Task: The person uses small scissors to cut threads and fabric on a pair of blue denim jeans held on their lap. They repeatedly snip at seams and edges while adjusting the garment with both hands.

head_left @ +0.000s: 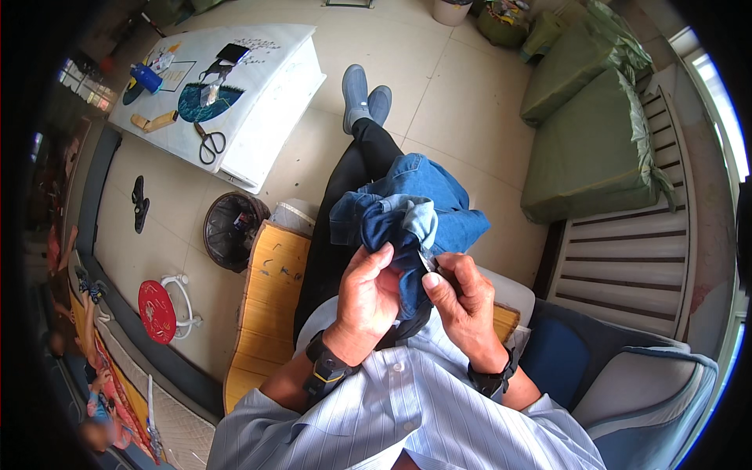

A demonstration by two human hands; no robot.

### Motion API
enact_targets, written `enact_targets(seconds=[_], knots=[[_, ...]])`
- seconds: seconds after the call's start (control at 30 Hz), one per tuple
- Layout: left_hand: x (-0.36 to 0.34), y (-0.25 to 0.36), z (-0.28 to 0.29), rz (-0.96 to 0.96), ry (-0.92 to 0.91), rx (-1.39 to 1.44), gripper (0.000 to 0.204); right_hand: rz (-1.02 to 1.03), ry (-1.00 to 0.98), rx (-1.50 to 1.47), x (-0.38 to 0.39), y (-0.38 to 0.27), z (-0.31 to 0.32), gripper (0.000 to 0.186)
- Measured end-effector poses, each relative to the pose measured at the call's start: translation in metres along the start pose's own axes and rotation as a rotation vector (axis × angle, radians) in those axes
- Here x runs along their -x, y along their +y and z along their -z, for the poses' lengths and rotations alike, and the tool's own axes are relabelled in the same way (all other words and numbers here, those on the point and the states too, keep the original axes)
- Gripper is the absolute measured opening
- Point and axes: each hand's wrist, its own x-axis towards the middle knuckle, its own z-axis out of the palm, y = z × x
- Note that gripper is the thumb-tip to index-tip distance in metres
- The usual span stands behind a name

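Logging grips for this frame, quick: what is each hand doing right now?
Left hand: closed, gripping the blue denim garment.
Right hand: closed, pinching the same garment's edge between thumb and fingers.

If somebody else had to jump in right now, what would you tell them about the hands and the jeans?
Left hand: closed on a bunched fold of the jeans, thumb on top.
Right hand: pinching the same fold at its edge, close beside the left; whether it also holds a small tool is too small to tell.
The jeans lie on the lap, over the black trousers.
Scissors sit on the white table, out of reach.
Done: jeans gathered and gripped.
Left: the work on that fold.
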Motion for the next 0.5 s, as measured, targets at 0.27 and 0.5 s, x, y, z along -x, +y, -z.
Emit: enact_targets(seconds=[0.27, 0.5], knots=[[-0.0002, -0.0020, -0.0022, -0.020, -0.008, -0.028, 0.026, -0.027, 0.012, 0.006, 0.0011, -0.0006, -0.0001, 0.018], [-0.0009, -0.0028, 0.0002, -0.022, -0.014, -0.029, 0.026, -0.005, 0.020, 0.010, 0.0019, -0.0009, 0.0001, 0.015]])
